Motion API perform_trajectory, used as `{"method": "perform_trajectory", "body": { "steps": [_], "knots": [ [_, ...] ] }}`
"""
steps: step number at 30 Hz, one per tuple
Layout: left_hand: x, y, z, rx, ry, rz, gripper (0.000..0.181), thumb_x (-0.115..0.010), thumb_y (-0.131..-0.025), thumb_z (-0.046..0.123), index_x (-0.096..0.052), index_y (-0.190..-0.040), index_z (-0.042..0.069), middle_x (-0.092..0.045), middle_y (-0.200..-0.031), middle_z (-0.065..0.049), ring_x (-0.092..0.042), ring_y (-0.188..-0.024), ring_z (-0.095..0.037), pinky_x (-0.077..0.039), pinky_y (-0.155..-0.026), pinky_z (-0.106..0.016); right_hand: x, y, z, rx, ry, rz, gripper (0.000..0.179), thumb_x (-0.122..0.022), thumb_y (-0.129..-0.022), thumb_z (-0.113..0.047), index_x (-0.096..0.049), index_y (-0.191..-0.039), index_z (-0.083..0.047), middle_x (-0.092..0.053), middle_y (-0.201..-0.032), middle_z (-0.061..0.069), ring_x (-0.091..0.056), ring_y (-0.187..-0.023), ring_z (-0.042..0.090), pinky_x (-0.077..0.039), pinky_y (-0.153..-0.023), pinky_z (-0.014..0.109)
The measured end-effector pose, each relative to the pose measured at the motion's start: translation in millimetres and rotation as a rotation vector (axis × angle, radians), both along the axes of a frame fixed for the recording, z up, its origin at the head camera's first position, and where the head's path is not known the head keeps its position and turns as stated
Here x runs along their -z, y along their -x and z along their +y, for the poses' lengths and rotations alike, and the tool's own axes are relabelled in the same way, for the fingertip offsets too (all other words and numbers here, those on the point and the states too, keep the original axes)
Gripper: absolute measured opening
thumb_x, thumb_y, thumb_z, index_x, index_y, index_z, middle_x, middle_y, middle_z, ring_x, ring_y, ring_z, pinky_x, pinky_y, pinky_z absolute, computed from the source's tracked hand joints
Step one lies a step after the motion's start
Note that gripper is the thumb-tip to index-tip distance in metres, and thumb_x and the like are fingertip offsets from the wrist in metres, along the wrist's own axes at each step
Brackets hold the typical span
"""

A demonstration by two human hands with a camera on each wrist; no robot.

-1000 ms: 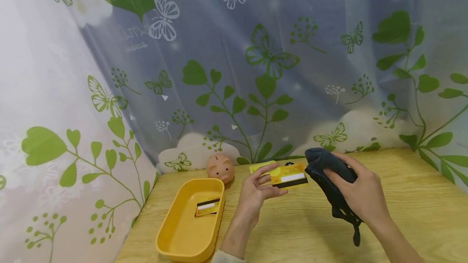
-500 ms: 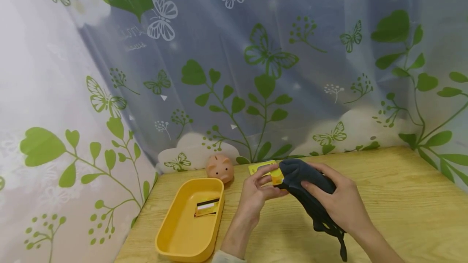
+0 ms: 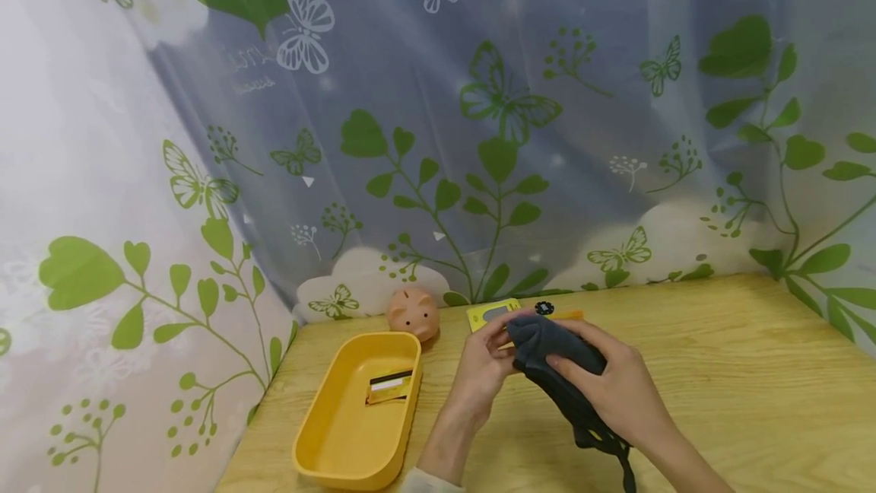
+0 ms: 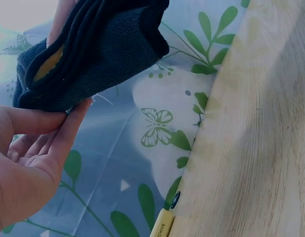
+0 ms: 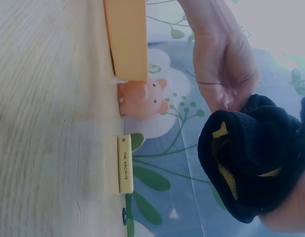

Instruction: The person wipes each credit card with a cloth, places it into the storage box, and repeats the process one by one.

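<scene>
A dark blue, soft cloth pouch with a dangling cord hangs in the air over the wooden table. My right hand grips it from the right, thumb on top. At its mouth my left hand pinches the edge, some fingers hidden behind the cloth. In the left wrist view a yellow patch shows within the dark folds, thumb and finger meeting just below. The right wrist view looks into the pouch's opening, where yellow bits show. A thin orange strip shows beyond my right fingers.
At left stands a yellow tray with yellow cards in it. A pink piggy bank sits behind it. Along the back lie a yellow box marked THE ARCHIVE and a small round black item. A patterned curtain backs the table.
My right hand has brought the pouch left over the yellow card that my left hand was pinching. The card's printed face is now hidden, and the left fingers are at the pouch's mouth.
</scene>
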State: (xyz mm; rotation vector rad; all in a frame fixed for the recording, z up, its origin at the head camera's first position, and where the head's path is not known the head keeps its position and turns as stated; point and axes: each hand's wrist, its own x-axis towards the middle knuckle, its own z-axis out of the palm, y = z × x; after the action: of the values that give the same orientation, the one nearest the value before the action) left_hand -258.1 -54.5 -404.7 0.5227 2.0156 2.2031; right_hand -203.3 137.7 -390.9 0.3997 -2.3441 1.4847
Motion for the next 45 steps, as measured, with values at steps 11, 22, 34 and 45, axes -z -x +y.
{"method": "perform_trajectory", "body": {
  "steps": [11, 22, 34, 45],
  "knots": [
    [-0.2, 1.2, 1.4, 0.010, -0.018, 0.011, 0.056, -0.069, -0.091, -0.012, -0.069, -0.138, 0.017, -0.073, -0.124, -0.010, -0.076, -0.098, -0.029, -0.063, -0.084, -0.036, 0.7, 3.2, 12.1, 0.062, -0.044, -0.017, 0.048, -0.079, -0.094, -0.033, -0.066, -0.138, -0.019, -0.066, -0.136, 0.017, -0.071, -0.106, 0.036, -0.062, -0.078, 0.046],
    [-1.8, 3.3, -1.1, 0.031, -0.154, -0.050, 0.063, -0.060, -0.084, -0.022, -0.068, -0.138, 0.011, -0.068, -0.109, -0.013, -0.073, -0.080, -0.022, -0.060, -0.091, -0.055, -2.1, 9.5, 31.4, 0.147, -0.080, 0.025, 0.050, -0.077, -0.096, -0.032, -0.064, -0.141, -0.015, -0.065, -0.137, 0.020, -0.066, -0.114, 0.046, -0.058, -0.086, 0.061],
    [-1.6, 5.4, -12.7, 0.018, -0.196, -0.049, 0.059, -0.061, -0.086, -0.021, -0.066, -0.138, 0.006, -0.043, -0.087, -0.001, -0.036, -0.053, -0.009, -0.059, -0.094, -0.055, -1.7, 18.7, 57.7, 0.276, -0.098, 0.084, 0.052, -0.079, -0.095, -0.028, -0.064, -0.143, -0.013, -0.067, -0.127, 0.029, -0.071, -0.094, 0.043, -0.055, -0.061, 0.028],
    [-8.5, 10.3, -18.0, -0.011, -0.148, -0.009, 0.059, -0.060, -0.088, -0.020, -0.061, -0.142, 0.005, -0.055, -0.101, -0.008, -0.067, -0.075, -0.016, -0.061, -0.092, -0.048, -12.5, 21.6, 65.9, 0.312, -0.063, 0.049, 0.053, -0.078, -0.096, -0.033, -0.063, -0.144, -0.017, -0.066, -0.130, 0.029, -0.068, -0.102, 0.048, -0.059, -0.068, 0.038]
  ]
}}
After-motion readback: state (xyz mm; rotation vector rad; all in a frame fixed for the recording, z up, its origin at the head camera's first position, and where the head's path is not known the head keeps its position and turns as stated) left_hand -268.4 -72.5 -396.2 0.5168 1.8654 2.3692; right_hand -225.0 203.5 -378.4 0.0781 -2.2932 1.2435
